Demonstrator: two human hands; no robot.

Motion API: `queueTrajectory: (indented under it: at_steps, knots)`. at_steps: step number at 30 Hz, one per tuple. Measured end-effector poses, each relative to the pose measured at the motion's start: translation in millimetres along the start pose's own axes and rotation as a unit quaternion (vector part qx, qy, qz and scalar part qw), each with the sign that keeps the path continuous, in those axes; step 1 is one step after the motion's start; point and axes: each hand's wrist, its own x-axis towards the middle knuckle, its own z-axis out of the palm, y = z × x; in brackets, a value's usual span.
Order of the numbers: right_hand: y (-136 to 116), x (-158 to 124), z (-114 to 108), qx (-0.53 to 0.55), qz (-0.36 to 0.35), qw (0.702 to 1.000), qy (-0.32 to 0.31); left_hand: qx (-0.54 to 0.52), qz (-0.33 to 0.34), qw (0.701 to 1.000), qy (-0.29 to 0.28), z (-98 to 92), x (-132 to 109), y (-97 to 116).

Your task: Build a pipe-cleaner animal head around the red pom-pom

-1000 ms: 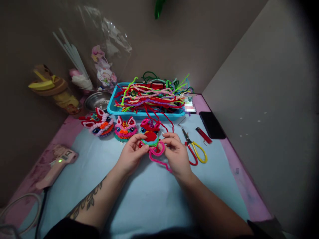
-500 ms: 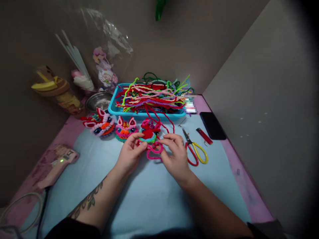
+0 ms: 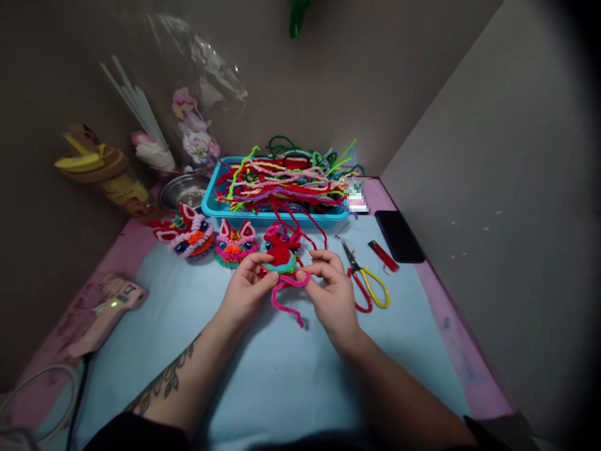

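Between my hands is a red lion head made of pipe cleaners (image 3: 280,255), with a blue-green band along its near edge. My left hand (image 3: 248,285) pinches its left side between thumb and fingers. A bent pink pipe cleaner (image 3: 285,307) hangs from the piece, its loose end pointing down and right. My right hand (image 3: 331,288) pinches a loop of that pink pipe cleaner at the right of the piece. Two finished-looking lion heads stand to the left: a pink one (image 3: 236,243) and a larger red-and-pink one (image 3: 188,235).
Behind stands a blue tray (image 3: 277,219) heaped with colourful pipe cleaners. Scissors (image 3: 361,275), a red cutter-like tool (image 3: 384,255) and a phone (image 3: 399,237) lie at right. At left are a pink glue gun (image 3: 110,316) with a cord and a metal bowl (image 3: 183,193).
The pink pipe cleaner's loose end has swung from a curl beside my right fingers to hanging down below the piece. Both hands stay at nearly the same place.
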Motion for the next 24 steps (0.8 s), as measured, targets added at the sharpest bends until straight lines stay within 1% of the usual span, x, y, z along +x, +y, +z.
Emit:
queueTrajectory:
  at_steps: [3, 5, 7, 9, 11, 14, 16, 17, 18, 20, 22, 24]
  knots:
    - [3.2, 1.3, 1.8, 0.057, 0.048, 0.996, -0.047, 0.005, -0.004, 1.0, 0.003, -0.8, -0.3, -0.7]
    - [3.6, 2.8, 1.8, 0.057, 0.051, 0.994, -0.073, 0.007, -0.005, 1.0, 0.007, -1.2, 0.1, -0.7]
    - [2.3, 3.9, 0.9, 0.029, 0.031, 0.996, -0.08, 0.01, -0.002, 1.0, 0.019, -1.8, 0.9, -0.6]
    - [0.5, 3.8, -0.3, -0.02, -0.016, 0.998, -0.057, 0.014, 0.005, 0.999, 0.037, -2.3, 2.1, -0.3]
    - [-0.5, 2.3, -1.4, -0.081, -0.092, 0.992, -0.02, 0.015, 0.01, 0.999, 0.05, -2.6, 3.2, -0.2]
    - [0.3, -0.3, -2.9, -0.155, -0.216, 0.964, 0.021, 0.012, 0.009, 0.998, 0.053, -2.2, 4.1, -0.1]
    - [1.1, -0.8, -4.0, -0.179, -0.268, 0.946, 0.031, 0.014, 0.009, 0.998, 0.053, -1.4, 4.0, 0.0]
    - [1.1, -0.5, -4.5, -0.181, -0.279, 0.942, 0.033, 0.017, 0.009, 0.998, 0.053, -0.9, 3.7, 0.1]
    - [0.9, 0.1, -5.0, -0.175, -0.28, 0.943, 0.033, 0.022, 0.009, 0.998, 0.053, -0.4, 3.4, 0.3]
    - [0.0, 2.2, -5.9, -0.138, -0.251, 0.958, 0.024, 0.032, 0.008, 0.998, 0.047, 0.0, 2.5, 0.6]
    - [-1.1, 4.4, -6.5, -0.081, -0.193, 0.978, 0.006, 0.042, 0.004, 0.998, 0.035, -0.3, 1.6, 0.6]
    - [-1.8, 6.1, -6.6, -0.028, -0.126, 0.992, -0.015, 0.048, 0.002, 0.999, 0.023, -1.3, 0.9, 0.2]
